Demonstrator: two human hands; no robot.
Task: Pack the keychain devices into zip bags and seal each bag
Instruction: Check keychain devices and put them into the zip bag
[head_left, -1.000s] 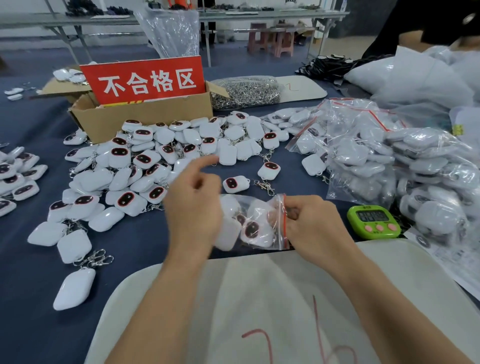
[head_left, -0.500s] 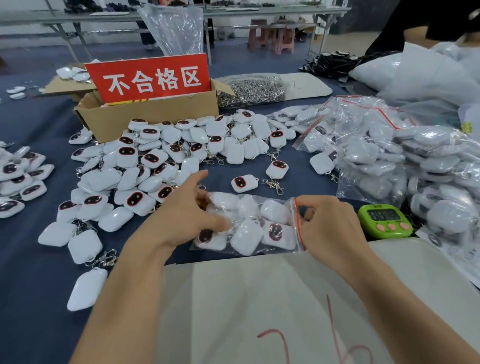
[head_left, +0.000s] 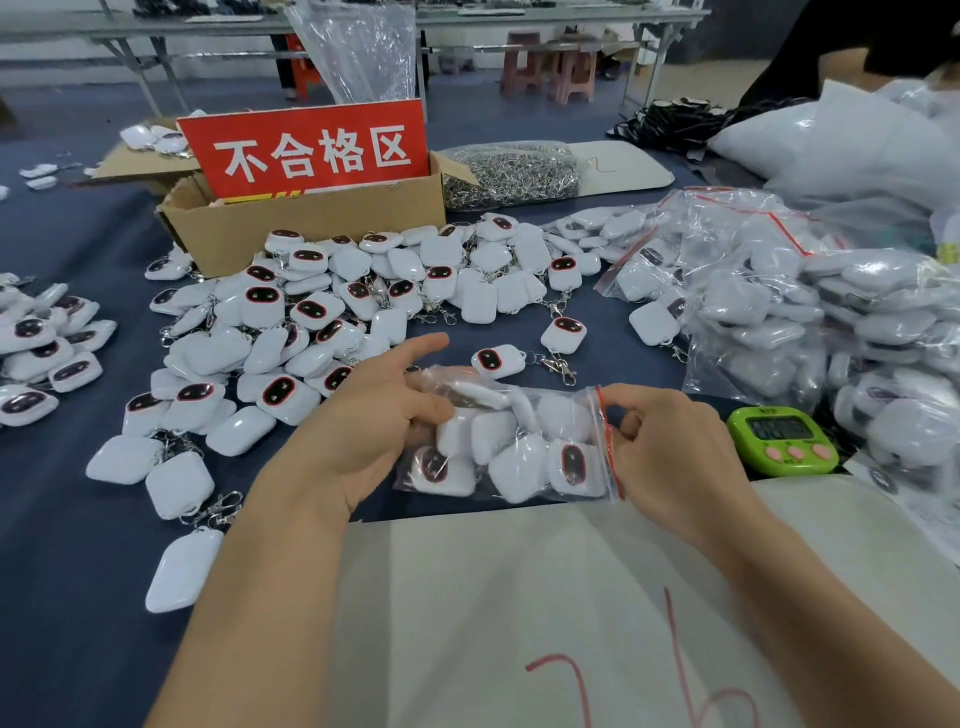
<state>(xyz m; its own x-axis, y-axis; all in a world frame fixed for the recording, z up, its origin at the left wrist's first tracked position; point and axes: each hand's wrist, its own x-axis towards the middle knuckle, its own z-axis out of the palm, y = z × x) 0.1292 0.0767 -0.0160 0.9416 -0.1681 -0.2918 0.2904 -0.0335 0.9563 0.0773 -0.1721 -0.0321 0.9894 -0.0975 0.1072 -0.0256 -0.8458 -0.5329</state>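
A clear zip bag (head_left: 511, 447) with a red seal strip lies on its side in front of me, filled with several white keychain devices. My right hand (head_left: 670, 447) pinches the red-striped mouth of the bag at its right end. My left hand (head_left: 371, 421) holds the bag's closed left end, index finger stretched out. A big heap of loose white keychain devices (head_left: 332, 317) with dark oval faces covers the blue cloth behind and to the left. One loose device (head_left: 497, 360) lies just behind the bag.
A cardboard box (head_left: 306, 228) with a red sign stands at the back. Filled bags (head_left: 810, 322) pile up at the right, beside a green timer (head_left: 782, 440). A white board (head_left: 571, 597) with red marks lies nearest me. A bag of metal clasps (head_left: 511, 174) sits behind.
The bag has turned from hanging bunched between my hands to lying flat and stretched out. My left hand slid to its left end; my right hand kept the mouth.
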